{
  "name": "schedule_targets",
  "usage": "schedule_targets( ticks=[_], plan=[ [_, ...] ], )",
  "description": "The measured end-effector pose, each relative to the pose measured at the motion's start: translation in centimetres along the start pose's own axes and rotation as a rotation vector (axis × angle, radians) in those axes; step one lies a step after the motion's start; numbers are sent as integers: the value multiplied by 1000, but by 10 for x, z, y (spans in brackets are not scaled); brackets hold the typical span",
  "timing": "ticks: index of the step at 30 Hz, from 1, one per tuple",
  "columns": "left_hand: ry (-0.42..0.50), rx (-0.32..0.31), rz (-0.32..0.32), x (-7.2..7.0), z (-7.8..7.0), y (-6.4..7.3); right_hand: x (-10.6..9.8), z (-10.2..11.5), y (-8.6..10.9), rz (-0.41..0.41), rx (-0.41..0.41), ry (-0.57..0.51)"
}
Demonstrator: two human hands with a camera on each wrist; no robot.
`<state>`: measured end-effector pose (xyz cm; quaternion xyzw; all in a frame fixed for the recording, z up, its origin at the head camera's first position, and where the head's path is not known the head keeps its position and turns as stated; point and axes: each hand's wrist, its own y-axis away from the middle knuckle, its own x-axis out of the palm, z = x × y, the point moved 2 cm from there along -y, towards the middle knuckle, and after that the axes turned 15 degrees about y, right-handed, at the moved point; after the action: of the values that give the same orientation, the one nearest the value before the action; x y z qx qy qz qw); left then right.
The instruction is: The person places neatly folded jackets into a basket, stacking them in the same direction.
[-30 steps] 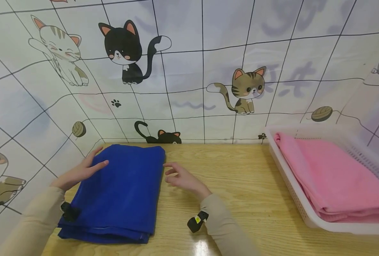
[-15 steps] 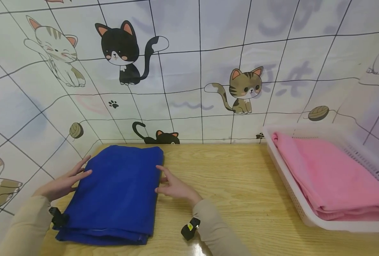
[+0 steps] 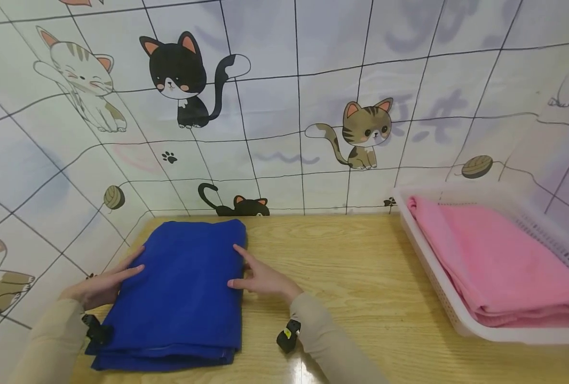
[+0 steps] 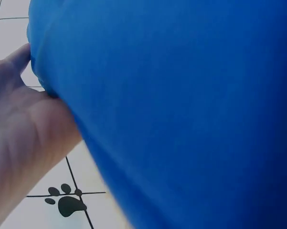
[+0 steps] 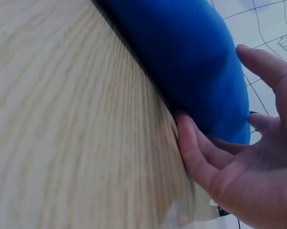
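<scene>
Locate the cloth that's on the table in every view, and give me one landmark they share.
Head: the blue cloth lies left of centre, in the lower half.
Left wrist: it fills the centre and the right side.
Right wrist: top middle, reaching down to right of centre.
Shared landmark: the wall with black grid lines, visible in all three.

Between the right hand (image 3: pixel 265 280) and basket (image 3: pixel 505 334), the tabletop (image 3: pixel 352 266) gives passage — the basket's raised rim bars the far side.
</scene>
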<state>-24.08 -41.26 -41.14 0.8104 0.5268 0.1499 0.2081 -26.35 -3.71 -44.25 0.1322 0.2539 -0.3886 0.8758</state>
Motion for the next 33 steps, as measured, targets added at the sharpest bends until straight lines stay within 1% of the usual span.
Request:
schedule_targets(
  ticks=[4, 10, 13, 17, 20, 22, 25, 29, 33],
  plan=[
    [24, -21, 46, 6, 1, -2, -5, -4, 1, -24, 9, 7],
    [47, -39, 78, 15, -1, -5, -12, -9, 2, -29, 22, -12],
    [64, -33, 111, 20, 1, -6, -14, -10, 3, -41, 35, 15],
    [103, -27, 175, 28, 4, -6, -18, -11, 5, -64, 37, 68],
    [126, -25, 200, 33, 7, -6, -22, -13, 6, -74, 14, 97],
    [134, -21, 201, 36, 7, -8, -23, -15, 6, -72, 1, 89],
    [122, -4, 197, 38, 7, -12, -27, -18, 8, -73, -12, 65],
    [75, 15, 187, 39, 6, -16, -31, -20, 13, -74, 0, 13],
    [51, 26, 187, 41, 7, -18, -35, -21, 17, -76, 26, -30]
  ],
)
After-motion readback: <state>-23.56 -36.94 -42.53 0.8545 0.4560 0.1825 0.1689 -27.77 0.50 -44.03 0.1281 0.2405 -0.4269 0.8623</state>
